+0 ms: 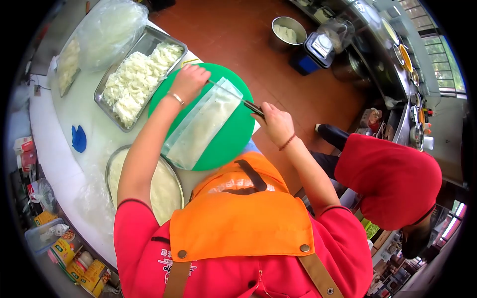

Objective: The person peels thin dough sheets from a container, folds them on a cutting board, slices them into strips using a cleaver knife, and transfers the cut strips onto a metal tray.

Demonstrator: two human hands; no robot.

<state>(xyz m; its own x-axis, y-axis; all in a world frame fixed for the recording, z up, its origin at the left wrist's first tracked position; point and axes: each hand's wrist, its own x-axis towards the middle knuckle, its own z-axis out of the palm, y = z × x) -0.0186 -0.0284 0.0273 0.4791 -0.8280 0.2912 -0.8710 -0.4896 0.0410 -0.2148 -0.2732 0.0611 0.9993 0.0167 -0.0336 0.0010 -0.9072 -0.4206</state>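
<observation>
A knife with a dark handle lies across the upper end of a pale, flat slab in clear plastic. The slab rests at a slant on a round green board. My right hand is wrapped round the knife's handle, just past the board's right edge. At the board's upper edge my left hand is closed at the far end of the blade, its fingertips partly hidden. Left of the board, a metal tray holds a heap of white pieces.
A round pan of pale, smooth food sits below my left forearm. A blue item and a plastic bag lie on the table. On the floor stands a metal pot. A person in red bends down at the right.
</observation>
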